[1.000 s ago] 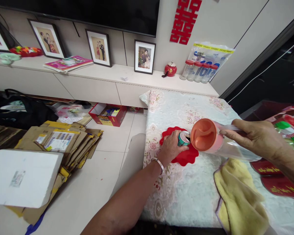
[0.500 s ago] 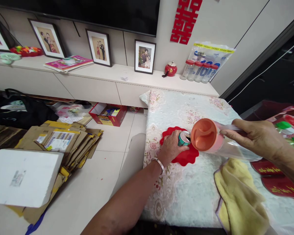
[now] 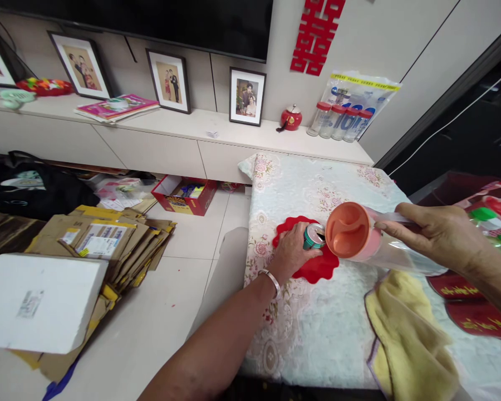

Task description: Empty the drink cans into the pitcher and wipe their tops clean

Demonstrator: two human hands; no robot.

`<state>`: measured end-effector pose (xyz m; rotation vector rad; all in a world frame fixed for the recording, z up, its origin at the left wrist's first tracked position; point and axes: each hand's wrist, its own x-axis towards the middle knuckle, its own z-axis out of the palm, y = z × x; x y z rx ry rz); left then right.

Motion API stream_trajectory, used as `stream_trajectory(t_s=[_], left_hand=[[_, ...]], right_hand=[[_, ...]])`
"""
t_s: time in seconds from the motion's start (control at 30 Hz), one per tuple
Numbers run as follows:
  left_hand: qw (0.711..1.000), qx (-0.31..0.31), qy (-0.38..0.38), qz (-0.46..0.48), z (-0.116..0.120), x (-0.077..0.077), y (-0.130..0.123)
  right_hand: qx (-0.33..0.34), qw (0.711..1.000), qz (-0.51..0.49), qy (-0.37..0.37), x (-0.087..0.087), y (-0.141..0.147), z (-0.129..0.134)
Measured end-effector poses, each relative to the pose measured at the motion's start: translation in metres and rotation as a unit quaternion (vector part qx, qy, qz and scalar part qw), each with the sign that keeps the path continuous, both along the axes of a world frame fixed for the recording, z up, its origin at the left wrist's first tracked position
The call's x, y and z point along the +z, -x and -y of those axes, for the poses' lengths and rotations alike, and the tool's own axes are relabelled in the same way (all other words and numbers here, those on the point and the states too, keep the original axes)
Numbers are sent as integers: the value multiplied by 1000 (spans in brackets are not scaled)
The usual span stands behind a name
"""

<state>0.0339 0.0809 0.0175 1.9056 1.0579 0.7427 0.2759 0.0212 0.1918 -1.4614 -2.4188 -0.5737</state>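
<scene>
A green can (image 3: 314, 236) with an opened silver top stands over a red scalloped mat (image 3: 317, 269). My left hand (image 3: 291, 248) is wrapped round the can's left side. My right hand (image 3: 438, 231) grips the handle of a clear pitcher (image 3: 401, 253), which is tipped on its side. The pitcher's orange lid (image 3: 348, 230) faces me, its edge close beside the can's top. Whether any liquid is flowing cannot be made out.
A yellow cloth (image 3: 409, 334) lies on the flowered tablecloth (image 3: 325, 328) at the near right. Behind the table, a white cabinet (image 3: 221, 122) holds glass jars (image 3: 337, 122) and framed photos. Flattened cardboard (image 3: 129, 250) lies on the floor at left.
</scene>
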Motion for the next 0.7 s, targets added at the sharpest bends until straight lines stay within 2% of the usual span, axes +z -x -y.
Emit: stream_trajectory(t_s=[0.37, 0.7], left_hand=[[1000, -1, 1, -1, 1, 1, 1], [1000, 3, 4, 10, 1, 1, 0]], right_hand=[[-4, 1000, -4, 16, 1, 1, -1], [2, 1000, 3, 2, 1, 2, 0]])
